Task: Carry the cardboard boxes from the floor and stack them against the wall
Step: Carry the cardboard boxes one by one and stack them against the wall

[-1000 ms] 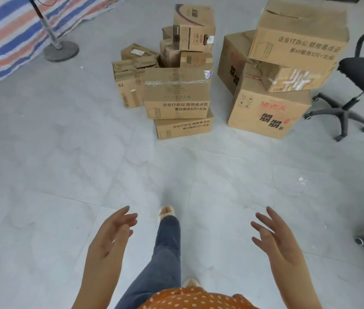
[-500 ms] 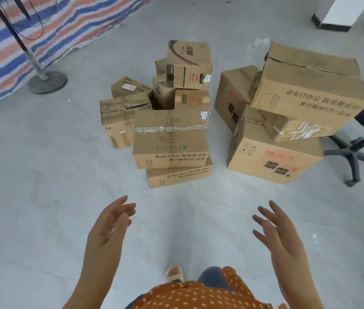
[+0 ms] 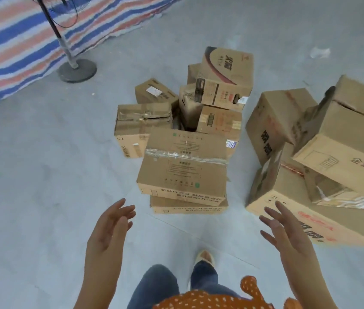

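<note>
Both hands are raised with palms facing each other and fingers spread loosely, holding nothing: the left hand (image 3: 109, 228) and the right hand (image 3: 285, 233) hover above the grey floor (image 3: 31, 197), just short of the cardboard boxes. Between them the taped box (image 3: 183, 166) lies long side across on a flatter box (image 3: 187, 206), its printed Chinese text blurred. To the right, a big box (image 3: 288, 215) bears red and black characters. Behind, another box (image 3: 136, 130) reads "SF EXPRESS" sideways; farther still, a striped tarp (image 3: 20, 41).
</note>
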The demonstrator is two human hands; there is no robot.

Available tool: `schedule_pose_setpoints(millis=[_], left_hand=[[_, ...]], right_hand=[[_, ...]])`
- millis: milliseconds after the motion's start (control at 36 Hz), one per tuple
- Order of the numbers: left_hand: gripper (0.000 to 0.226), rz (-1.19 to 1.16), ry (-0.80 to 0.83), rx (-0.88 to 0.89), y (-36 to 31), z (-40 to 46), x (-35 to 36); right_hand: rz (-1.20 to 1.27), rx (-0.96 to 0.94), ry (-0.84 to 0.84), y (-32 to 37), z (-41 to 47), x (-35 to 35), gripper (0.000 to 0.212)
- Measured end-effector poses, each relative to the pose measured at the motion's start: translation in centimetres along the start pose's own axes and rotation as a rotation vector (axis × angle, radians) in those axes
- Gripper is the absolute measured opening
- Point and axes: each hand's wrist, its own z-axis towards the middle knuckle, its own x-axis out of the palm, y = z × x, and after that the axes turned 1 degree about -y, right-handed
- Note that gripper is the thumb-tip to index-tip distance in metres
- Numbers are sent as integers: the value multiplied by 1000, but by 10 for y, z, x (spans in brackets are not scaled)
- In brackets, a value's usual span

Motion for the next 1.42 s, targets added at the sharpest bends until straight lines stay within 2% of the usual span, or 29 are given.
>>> schedule_pose_setpoints(millis=[28, 83, 111, 167, 222, 306, 417, 500, 528, 583, 611, 667, 694, 833, 972, 1056, 1139, 1194, 1222, 1306, 1389, 1417], left_hand=[[30, 15, -16, -17, 0, 8, 6], [25, 28, -37, -51, -1, 22, 12], [21, 26, -43, -64, -2, 30, 15], [27, 25, -57, -81, -2, 49, 18], [28, 41, -68, -114, 1, 74, 22], [22, 101, -6, -162, 11, 123, 27], [22, 217, 88, -216, 20, 194, 36], [24, 289, 130, -266, 38, 247, 44], [23, 307, 142, -290, 47, 264, 49], [22, 340, 177, -336, 67, 299, 60], [23, 358, 196, -361, 79, 316, 68], [24, 377, 229, -404, 102, 348, 87], [24, 378, 235, -425, 115, 364, 95], [42, 532, 240, -470, 208, 423, 134], [63, 779, 129, -576, 313, 454, 133], [68, 751, 81, -699, 354, 459, 128], [62, 537, 131, -853, 378, 459, 121], [72, 412, 203, -916, 386, 456, 113], [75, 387, 226, -925, 389, 455, 110], [74, 345, 248, -910, 392, 451, 110], [59, 320, 190, -843, 382, 447, 116], [53, 316, 168, -817, 376, 447, 116]], right_hand=[[-36, 18, 24, 3, 15, 1, 32], [-73, 28, 43, 7, 43, 3, 23], [-65, 25, 50, 10, 57, 5, 29], [-69, 26, 56, 14, 80, 11, 67], [-91, 47, 45, 9, 104, 16, 81], [-183, 102, 32, 0, 138, 25, 68], [-149, 197, -36, -2, 179, 50, 63], [-137, 284, -58, -11, 207, 71, 30], [-139, 311, -62, -20, 216, 77, 36], [-171, 362, -69, -47, 238, 88, 72], [-169, 396, -64, -61, 249, 95, 70], [-205, 451, -59, -91, 272, 107, 42], [-243, 477, -54, -108, 284, 113, 39], [-331, 594, -55, -205, 340, 137, 46], [-380, 694, -158, -296, 377, 149, 59], [-394, 748, -182, -338, 389, 149, 63], [-314, 831, -144, -362, 393, 149, 58], [-276, 848, -74, -372, 390, 148, 73], [-237, 858, -54, -374, 388, 148, 81], [-104, 868, -91, -373, 386, 148, 63], [-49, 861, -81, -360, 385, 146, 78], [-32, 848, -70, -354, 383, 144, 90]])
